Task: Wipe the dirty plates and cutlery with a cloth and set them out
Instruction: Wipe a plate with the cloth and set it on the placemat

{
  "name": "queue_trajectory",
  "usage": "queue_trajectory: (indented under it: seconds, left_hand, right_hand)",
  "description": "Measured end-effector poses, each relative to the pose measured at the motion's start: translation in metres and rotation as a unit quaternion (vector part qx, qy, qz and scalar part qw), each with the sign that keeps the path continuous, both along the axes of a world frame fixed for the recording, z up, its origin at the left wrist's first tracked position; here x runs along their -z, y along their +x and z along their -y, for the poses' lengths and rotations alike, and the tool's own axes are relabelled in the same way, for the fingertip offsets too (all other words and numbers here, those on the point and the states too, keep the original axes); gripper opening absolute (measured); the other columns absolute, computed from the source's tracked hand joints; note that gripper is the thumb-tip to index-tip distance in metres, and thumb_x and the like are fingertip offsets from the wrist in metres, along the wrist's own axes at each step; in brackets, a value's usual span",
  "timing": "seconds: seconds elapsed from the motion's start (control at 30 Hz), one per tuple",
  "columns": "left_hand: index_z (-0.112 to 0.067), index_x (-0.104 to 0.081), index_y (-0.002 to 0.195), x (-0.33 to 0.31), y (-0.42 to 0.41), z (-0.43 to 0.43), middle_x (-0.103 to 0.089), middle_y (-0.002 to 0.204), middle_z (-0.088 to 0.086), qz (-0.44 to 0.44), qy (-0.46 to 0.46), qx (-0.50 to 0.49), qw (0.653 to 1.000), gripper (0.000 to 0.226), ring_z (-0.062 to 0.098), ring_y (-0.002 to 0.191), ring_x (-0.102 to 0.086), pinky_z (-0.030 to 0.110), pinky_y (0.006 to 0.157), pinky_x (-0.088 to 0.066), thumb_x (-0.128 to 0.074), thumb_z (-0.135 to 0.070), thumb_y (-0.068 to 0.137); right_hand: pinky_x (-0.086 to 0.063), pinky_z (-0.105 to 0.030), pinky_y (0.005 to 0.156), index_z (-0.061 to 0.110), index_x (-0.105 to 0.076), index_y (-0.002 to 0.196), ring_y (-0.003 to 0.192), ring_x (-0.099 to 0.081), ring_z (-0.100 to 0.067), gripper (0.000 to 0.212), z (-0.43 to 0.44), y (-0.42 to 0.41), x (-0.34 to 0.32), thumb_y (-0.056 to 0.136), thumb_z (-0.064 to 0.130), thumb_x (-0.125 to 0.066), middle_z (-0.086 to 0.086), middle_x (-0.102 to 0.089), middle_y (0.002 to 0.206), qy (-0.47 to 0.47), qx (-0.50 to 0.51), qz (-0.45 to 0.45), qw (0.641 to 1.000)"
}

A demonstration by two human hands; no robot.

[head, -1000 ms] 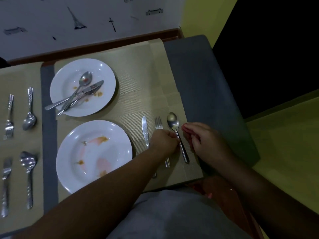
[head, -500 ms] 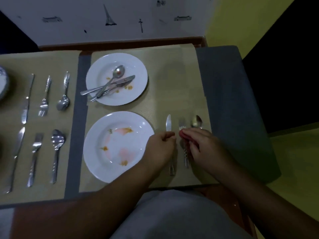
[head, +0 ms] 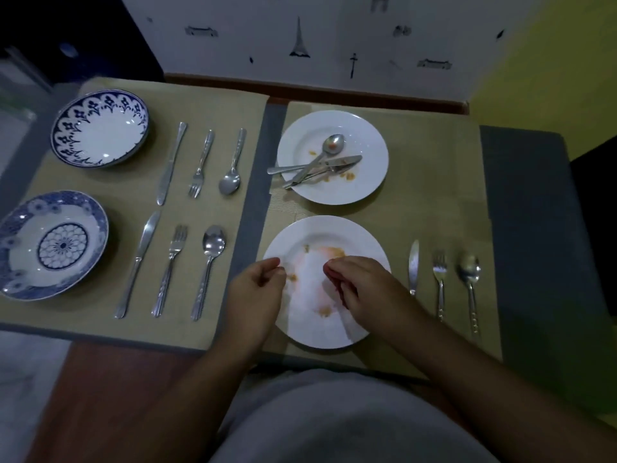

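My right hand (head: pixel 364 289) was curled over the near white plate (head: pixel 334 225), fingers closed round a reddish cloth (head: pixel 334 280) that was mostly hidden. My left hand (head: pixel 257 292) sat at that plate's left rim with fingers bent; whether it gripped the rim I could not tell. The plate carried orange smears. Just right of it, on the same placemat (head: pixel 434 195), a knife (head: pixel 413 265), a fork (head: pixel 440 272) and a spoon (head: pixel 469 269) lay side by side. Beyond stood a second white plate (head: pixel 367 135) with soiled cutlery (head: pixel 320 165) crossed on it. The left placemat (head: pixel 233 105) held a far blue plate (head: pixel 100 128), a near blue plate (head: pixel 53 245) and two cutlery sets.
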State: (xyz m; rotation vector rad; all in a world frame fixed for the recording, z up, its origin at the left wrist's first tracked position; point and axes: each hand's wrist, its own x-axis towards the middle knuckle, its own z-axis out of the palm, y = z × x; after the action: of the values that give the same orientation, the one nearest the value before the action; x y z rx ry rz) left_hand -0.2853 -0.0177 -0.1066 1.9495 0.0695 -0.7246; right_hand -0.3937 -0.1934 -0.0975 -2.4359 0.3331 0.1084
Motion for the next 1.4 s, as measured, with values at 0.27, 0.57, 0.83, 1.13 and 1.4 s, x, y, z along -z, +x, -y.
queue_trajectory:
  seconds: [0.27, 0.57, 0.83, 1.13, 1.4]
  left_hand:
    - [-0.026, -0.06, 0.12, 0.026, 0.012, -0.017, -0.071, 0.109, -0.003, -0.127, 0.026, 0.047, 0.99, 0.022, 0.018, 0.097, -0.069, 0.041, 0.075, -0.064, -0.064, -0.029, 0.098]
    - [-0.03, -0.072, 0.104, 0.025, 0.01, -0.012, -0.078, 0.086, -0.008, -0.159, -0.036, 0.062, 0.985, 0.023, 0.015, 0.078, -0.076, 0.036, 0.061, -0.064, -0.054, -0.017, 0.102]
    - [-0.017, -0.068, 0.119, 0.006, 0.02, -0.01, -0.079, 0.101, 0.003, -0.135, -0.085, 0.115, 0.981, 0.021, 0.02, 0.09, -0.077, 0.049, 0.074, -0.065, -0.053, -0.016, 0.104]
    - [-0.019, -0.07, 0.118, -0.011, 0.024, -0.009, -0.079, 0.098, 0.004, -0.14, -0.109, 0.102, 0.979, 0.023, 0.021, 0.087, -0.077, 0.04, 0.065, -0.064, -0.051, -0.018, 0.105]
    - [-0.025, -0.069, 0.117, -0.022, 0.025, -0.007, -0.079, 0.1, -0.001, -0.106, -0.132, 0.136, 0.976, 0.023, 0.017, 0.088, -0.077, 0.035, 0.063, -0.063, -0.05, -0.017, 0.106]
  right_hand:
    - [-0.032, -0.034, 0.115, 0.028, -0.044, 0.143, 0.136, -0.037, -0.016, 0.054, -0.019, -0.004, 0.035, 0.093, 0.018, -0.062, 0.005, -0.043, 0.149, -0.056, 0.019, -0.1, 0.993]
    - [-0.047, -0.034, 0.1, 0.022, -0.053, 0.132, 0.113, -0.055, -0.021, 0.049, -0.01, -0.016, 0.037, 0.086, 0.014, -0.068, -0.001, -0.06, 0.129, -0.119, 0.065, -0.088, 0.987]
    - [-0.025, -0.04, 0.12, 0.018, -0.043, 0.146, 0.141, -0.035, -0.017, 0.069, -0.021, 0.035, 0.013, 0.084, 0.016, -0.073, 0.001, -0.043, 0.151, -0.066, 0.116, -0.071, 0.988]
    - [-0.042, -0.027, 0.106, 0.033, -0.058, 0.127, 0.114, -0.052, -0.009, 0.035, -0.024, 0.014, -0.01, 0.092, 0.03, -0.063, 0.011, -0.06, 0.128, -0.074, -0.123, -0.047, 0.988]
    - [-0.036, -0.028, 0.109, 0.017, -0.054, 0.137, 0.123, -0.047, -0.015, 0.044, -0.01, 0.032, -0.026, 0.094, 0.012, -0.057, 0.0, -0.055, 0.134, -0.081, 0.182, 0.065, 0.978]
